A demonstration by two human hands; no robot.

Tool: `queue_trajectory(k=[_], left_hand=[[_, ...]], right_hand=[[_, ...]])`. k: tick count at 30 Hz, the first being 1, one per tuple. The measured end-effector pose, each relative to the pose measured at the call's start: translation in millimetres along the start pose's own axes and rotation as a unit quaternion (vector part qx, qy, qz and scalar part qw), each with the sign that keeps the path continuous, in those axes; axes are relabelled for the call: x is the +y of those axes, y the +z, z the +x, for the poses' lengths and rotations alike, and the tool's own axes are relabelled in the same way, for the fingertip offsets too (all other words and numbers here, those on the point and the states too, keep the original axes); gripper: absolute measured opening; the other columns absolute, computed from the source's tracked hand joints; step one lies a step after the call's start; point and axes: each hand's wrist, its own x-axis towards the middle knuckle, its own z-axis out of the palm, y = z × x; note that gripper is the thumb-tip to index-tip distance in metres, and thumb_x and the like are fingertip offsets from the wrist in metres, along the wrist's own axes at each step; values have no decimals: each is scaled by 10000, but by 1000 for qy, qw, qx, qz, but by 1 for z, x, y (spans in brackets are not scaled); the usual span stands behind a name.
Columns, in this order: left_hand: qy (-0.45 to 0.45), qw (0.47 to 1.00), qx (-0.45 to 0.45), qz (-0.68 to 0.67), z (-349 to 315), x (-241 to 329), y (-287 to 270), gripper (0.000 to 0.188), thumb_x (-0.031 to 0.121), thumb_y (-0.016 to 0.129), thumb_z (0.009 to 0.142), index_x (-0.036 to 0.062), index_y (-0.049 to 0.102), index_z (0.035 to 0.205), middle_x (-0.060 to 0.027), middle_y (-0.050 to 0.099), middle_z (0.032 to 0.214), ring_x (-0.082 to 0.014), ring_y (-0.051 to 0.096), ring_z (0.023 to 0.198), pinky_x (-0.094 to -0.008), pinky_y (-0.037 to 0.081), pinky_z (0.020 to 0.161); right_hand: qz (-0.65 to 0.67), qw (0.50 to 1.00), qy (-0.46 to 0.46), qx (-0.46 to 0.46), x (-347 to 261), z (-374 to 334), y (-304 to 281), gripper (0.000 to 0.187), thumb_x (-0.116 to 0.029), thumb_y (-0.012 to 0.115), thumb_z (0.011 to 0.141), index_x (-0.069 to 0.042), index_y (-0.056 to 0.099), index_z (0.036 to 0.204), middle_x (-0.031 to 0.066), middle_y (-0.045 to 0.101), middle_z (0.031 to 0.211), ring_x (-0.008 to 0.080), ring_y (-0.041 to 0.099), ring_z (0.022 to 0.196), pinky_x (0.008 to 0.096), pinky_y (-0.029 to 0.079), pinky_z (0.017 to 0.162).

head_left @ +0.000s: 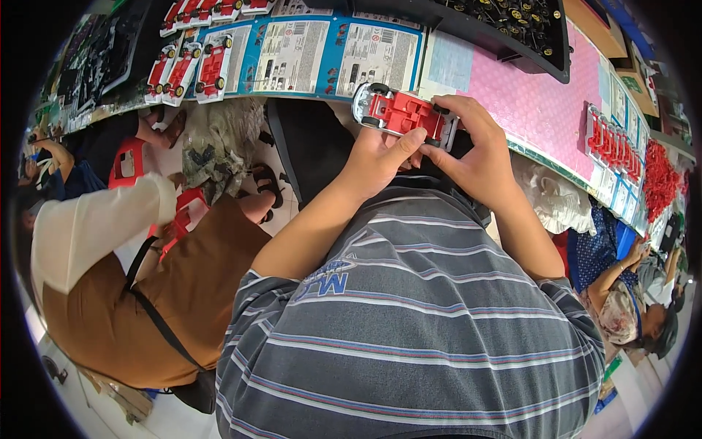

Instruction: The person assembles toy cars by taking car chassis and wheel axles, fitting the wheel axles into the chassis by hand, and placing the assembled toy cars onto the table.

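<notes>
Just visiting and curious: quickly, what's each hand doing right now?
Left hand: closed, holding the toy car, underside up, by its near edge.
Right hand: closed on the same car's right end.

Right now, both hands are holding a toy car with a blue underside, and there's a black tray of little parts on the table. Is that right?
Not quite: the toy car's underside is red, not blue, as the head view shows. The left hand and right hand do hold it, and the black tray of little parts is on the table.
</notes>
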Motion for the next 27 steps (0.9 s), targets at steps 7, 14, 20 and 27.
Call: queue_trajectory(k=[7,14,20,27], left_hand=[[19,999,30,-17,-3,-1,1,421,212,683,972,14,493,1291,-68,644,1081,-92,614,801,-232,514,675],[54,997,55,3,0,3,2,417,212,682,972,-16,514,1279,-117,662,1126,-146,673,868,-288,570,751],[21,999,32,-12,1,8,-13,424,274,657,989,44,484,1301,-89,672,1083,-140,676,822,-253,542,678],[21,999,50,2,8,8,-28,365,241,626,1009,12,514,1270,-110,681,1045,-144,654,790,-259,514,643]], right_hand=[[5,1000,-17,7,2,4,2,602,-90,856,679,-15,619,1227,184,657,1192,366,632,1112,409,502,974],[18,998,-53,38,0,3,1,713,-159,891,671,-36,576,1299,169,611,1278,344,605,1162,397,517,937],[42,998,-41,11,12,-2,3,789,-182,898,674,-49,534,1361,151,593,1293,303,611,1118,361,533,883],[88,996,28,-15,29,-3,8,774,-217,904,690,-41,540,1349,125,638,1206,240,646,982,340,540,826]])
